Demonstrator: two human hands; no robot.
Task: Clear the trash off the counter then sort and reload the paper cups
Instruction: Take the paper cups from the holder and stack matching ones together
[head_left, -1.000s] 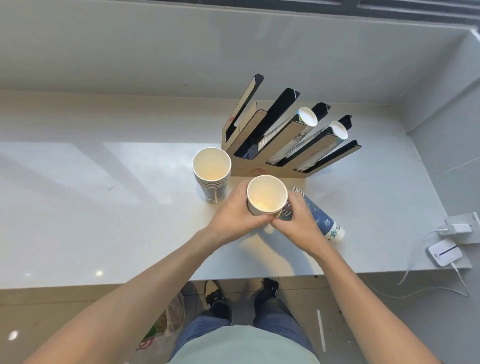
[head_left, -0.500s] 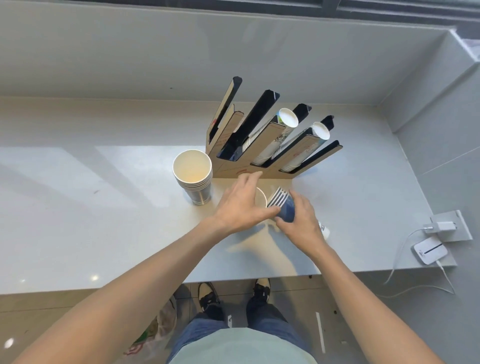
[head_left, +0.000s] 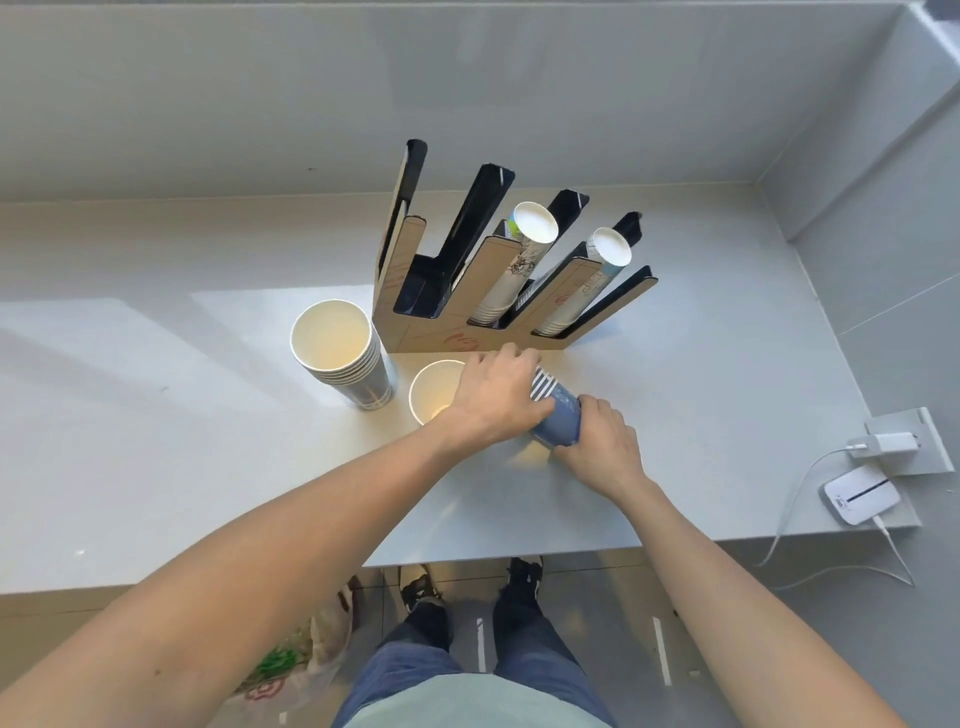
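A blue stack of paper cups (head_left: 558, 418) lies on its side on the grey counter (head_left: 156, 441). My left hand (head_left: 493, 397) grips its striped rim end and my right hand (head_left: 602, 449) holds its base end. A single white cup (head_left: 434, 392) stands upright just left of my left hand. Further left stands an upright stack of cups (head_left: 340, 353). Behind them the cardboard cup holder (head_left: 441, 338) has two slots filled with cup stacks (head_left: 519, 260) and its left slots bare.
A white charger and a small white device (head_left: 860, 491) with cables sit at the counter's right edge. A plastic bag (head_left: 301, 670) with trash hangs below the counter's front edge by my feet. The wall corner closes off the right.
The single white cup that my hands held up now stands on the counter. Both hands have moved onto the blue cup stack lying to its right.
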